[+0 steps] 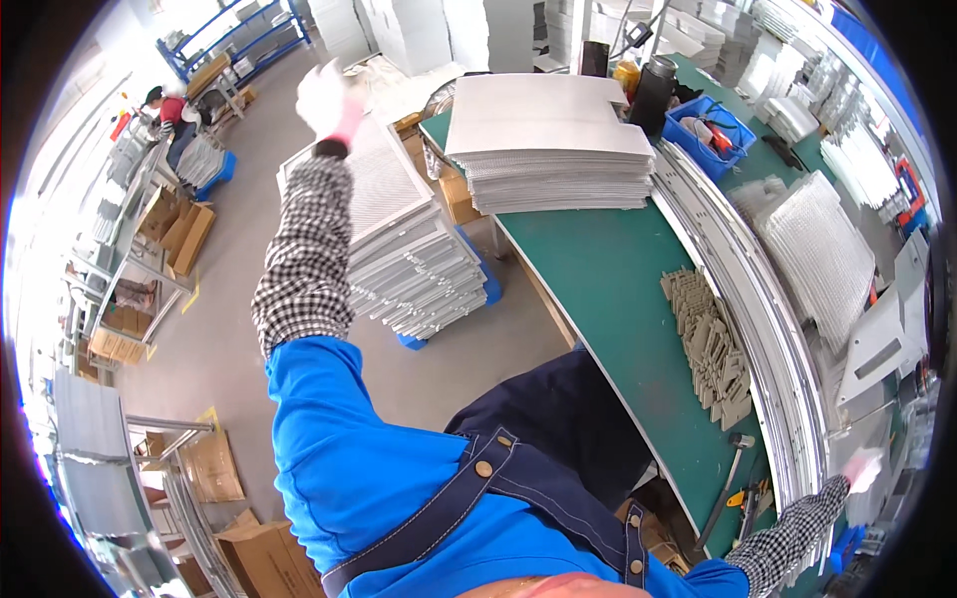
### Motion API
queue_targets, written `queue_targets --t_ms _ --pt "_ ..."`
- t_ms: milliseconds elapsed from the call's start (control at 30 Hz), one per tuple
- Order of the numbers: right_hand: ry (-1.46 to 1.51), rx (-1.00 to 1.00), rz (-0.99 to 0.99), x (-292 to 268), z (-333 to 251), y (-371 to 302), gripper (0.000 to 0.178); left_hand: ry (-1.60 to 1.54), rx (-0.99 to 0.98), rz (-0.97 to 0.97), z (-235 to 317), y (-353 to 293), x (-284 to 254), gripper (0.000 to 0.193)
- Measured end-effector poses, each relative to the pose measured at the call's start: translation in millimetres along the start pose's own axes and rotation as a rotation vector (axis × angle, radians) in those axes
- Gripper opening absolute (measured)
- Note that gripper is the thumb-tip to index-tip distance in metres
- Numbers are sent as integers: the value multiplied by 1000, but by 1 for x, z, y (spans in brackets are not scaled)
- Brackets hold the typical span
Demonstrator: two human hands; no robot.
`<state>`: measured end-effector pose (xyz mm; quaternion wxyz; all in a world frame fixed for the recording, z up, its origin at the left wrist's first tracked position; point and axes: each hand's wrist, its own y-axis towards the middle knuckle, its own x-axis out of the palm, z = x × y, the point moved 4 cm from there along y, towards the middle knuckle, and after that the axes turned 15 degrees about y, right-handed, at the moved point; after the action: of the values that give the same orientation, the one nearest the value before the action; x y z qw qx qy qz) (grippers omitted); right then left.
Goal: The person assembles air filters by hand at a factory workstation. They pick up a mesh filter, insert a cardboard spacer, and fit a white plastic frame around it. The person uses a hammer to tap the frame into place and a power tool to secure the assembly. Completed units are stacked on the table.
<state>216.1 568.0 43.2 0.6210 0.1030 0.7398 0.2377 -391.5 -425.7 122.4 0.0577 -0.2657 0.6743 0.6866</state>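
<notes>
My left hand (327, 103), in a white glove with a pink cuff, is stretched out far left, over the far corner of a stack of framed, mesh-faced panels (384, 184). Its fingers look extended and bright with glare, and nothing shows in them. At the far right my right hand (861, 468), also gloved, lies beyond the long silver metal profiles (788, 399), near pale sheet-metal parts (885, 349). Its fingers are washed out, so what it touches is unclear. A tall pile of flat white panels (558, 179) rests on the green table (588, 269) between my arms.
Small beige brackets (710, 349) lie heaped beside the profiles. Nearer are a hammer (726, 488) and other hand tools. A blue bin (710, 138) and a black bottle (653, 97) stand at the back. Another person (174, 125) works far left; cardboard boxes (264, 558) sit on the floor.
</notes>
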Motion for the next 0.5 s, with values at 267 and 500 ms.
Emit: queue_targets --t_ms 267,500 --pt "192 -556 139 -86 88 69 41 -602 801 -384 315 -43 -37 49" --pt "1141 41 -188 -11 143 -24 61 -379 312 -436 190 -16 18 47"
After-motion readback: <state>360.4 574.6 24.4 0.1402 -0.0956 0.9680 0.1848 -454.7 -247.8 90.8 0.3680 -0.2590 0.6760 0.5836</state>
